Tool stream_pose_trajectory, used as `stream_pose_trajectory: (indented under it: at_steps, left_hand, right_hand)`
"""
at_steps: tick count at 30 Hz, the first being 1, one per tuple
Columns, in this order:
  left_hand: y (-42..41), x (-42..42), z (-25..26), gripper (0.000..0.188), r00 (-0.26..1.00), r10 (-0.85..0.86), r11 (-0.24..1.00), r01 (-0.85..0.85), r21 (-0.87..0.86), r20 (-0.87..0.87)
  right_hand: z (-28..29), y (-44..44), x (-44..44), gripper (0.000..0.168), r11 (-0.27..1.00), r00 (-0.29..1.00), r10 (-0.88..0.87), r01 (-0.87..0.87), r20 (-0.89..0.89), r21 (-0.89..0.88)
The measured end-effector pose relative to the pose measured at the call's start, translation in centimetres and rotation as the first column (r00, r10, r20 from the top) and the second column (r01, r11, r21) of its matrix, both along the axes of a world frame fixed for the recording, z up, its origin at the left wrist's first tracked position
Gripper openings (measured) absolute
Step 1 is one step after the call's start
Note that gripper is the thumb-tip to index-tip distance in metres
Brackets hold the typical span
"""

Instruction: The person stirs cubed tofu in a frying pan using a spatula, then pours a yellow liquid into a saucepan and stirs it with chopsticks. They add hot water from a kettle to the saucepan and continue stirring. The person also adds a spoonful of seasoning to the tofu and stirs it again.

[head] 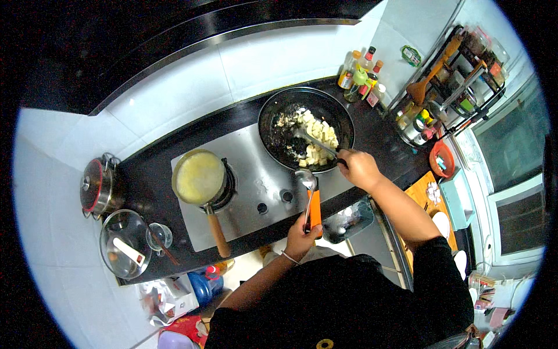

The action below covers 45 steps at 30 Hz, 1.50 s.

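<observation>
My right hand [359, 169] grips the dark handle of a metal spatula [320, 143]. Its blade lies among pale diced cubes [320, 133] in a black wok [271, 146] on the stove's right side. Darker bits cling to the wok's left inner wall. In my left hand [301, 240] are a metal spoon [307, 181] and an orange carton [314, 209], held upright just below the wok's near rim. What the carton contains is hidden. To the left, a saucepan [173, 185] of yellowish, foamy liquid [200, 176] sits partly over a burner, its wooden handle [218, 235] pointing towards me.
Two control knobs [287, 196] are on the steel cooktop [248, 174]. A glass lid [126, 231], a glass cup [159, 236] and a lidded pot [115, 192] stand left. Sauce bottles [348, 72] line the back right, beside a spice rack [462, 113]. A cutting board [419, 192] lies right.
</observation>
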<state>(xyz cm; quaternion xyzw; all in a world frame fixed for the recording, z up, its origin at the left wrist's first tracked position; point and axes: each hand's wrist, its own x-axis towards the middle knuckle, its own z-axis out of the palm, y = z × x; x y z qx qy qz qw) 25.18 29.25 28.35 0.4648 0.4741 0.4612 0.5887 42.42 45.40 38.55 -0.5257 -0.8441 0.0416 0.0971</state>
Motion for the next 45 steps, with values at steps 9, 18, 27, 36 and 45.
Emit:
stream_pose_trajectory:
  at_steps: [9, 18, 27, 36, 45]
  left_hand:
    - [0.0, 0.0, -0.4, 0.055, 1.000, -0.005, 1.000, 0.005, 0.000, 0.008]
    - [-0.6, -0.4, 1.2, 0.057, 0.986, 0.133, 0.987, -0.123, -0.104, 0.096]
    - [0.6, -0.8, 1.1, 0.059, 1.000, 0.020, 1.000, -0.020, -0.011, 0.003]
    - [1.4, -0.2, 3.7, 0.063, 0.986, -0.054, 0.997, 0.044, -0.068, -0.160]
    - [1.2, -0.3, 5.0, 0.054, 0.968, -0.038, 0.990, 0.003, -0.142, -0.249]
  right_hand:
    - [-1.1, 0.9, -1.2, 0.022, 0.996, 0.992, -0.089, 0.088, -0.093, -0.014]
    - [-2.2, -4.3, 2.2, 0.027, 1.000, 0.923, -0.018, 0.021, -0.384, 0.003]
    - [-8.4, -21.3, 14.6, 0.018, 0.631, 0.235, -0.654, 0.693, -0.719, -0.348]
    - [-8.1, -31.7, 25.5, 0.016, -0.175, 0.017, -0.519, 0.977, -0.854, 0.126]
    - [-3.9, -41.3, 35.7, 0.024, -0.457, -0.002, -0.685, 0.780, -0.729, 0.427]
